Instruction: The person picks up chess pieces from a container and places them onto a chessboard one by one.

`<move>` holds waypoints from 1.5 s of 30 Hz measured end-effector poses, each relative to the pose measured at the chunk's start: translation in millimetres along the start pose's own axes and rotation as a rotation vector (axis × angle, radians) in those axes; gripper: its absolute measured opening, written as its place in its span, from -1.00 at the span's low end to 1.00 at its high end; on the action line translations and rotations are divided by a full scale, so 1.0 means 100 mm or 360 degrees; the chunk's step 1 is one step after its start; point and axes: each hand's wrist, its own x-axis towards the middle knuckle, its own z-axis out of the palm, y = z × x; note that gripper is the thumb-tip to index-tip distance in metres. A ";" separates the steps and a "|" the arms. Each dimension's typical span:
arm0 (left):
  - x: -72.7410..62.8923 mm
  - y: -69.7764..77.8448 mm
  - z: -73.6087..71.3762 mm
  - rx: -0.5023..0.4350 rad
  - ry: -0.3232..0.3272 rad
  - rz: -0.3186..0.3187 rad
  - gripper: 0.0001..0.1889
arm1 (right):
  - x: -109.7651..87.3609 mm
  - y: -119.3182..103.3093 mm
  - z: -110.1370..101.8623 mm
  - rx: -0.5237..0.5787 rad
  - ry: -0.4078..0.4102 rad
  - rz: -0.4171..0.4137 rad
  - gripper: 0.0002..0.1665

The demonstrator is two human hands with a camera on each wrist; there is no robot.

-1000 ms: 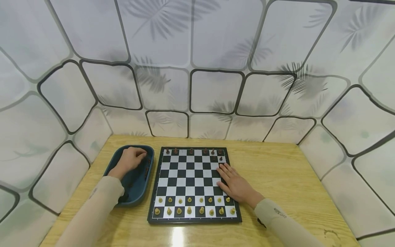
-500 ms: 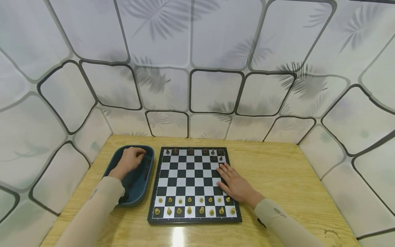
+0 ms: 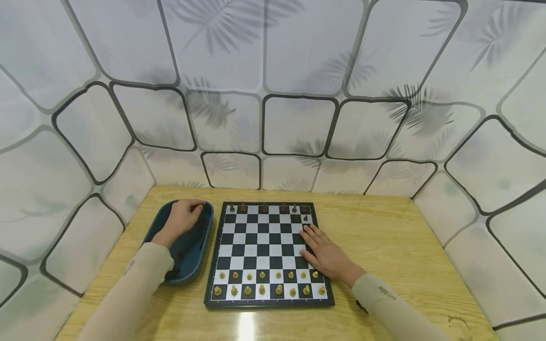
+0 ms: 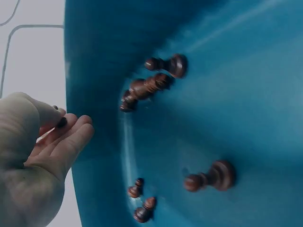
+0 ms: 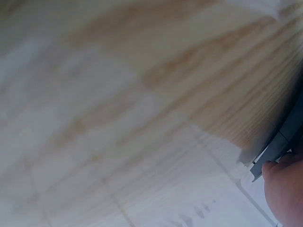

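At the far end of the blue plastic bin, my left hand is raised near the rim. Seen in the left wrist view, its thumb and fingers pinch a small dark chess piece, mostly hidden. Several brown chess pieces lie on the bin's floor, among them a pawn on its side. My right hand rests with extended fingers on the right side of the chessboard. Yellow pieces fill the two near rows. A few brown pieces stand along the far row, with a brown pawn before them.
Bin and board stand side by side on a light wooden table. A patterned wall covering closes off the back and both sides. The right wrist view shows mostly blurred wood grain and the board's dark edge.
My left hand has shifted slightly toward the bin's far right rim, its fingers a little higher. My right hand and the pieces on the board have stayed put.
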 end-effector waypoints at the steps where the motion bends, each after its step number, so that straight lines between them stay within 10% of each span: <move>1: 0.00 0.02 0.00 -0.0014 0.0004 -0.0001 -0.72 | 0.00 0.00 0.00 0.0000 0.0003 -0.0004 -0.20; 16: 0.15 0.47 0.05 -0.0301 -0.0045 0.0012 -0.77 | -0.01 -0.01 -0.02 -0.0012 0.0015 -0.0016 -0.18; 45: 0.42 1.28 0.79 -0.0459 -0.0321 0.0162 -0.78 | -0.01 -0.02 -0.04 -0.0030 -0.0032 0.0006 -0.19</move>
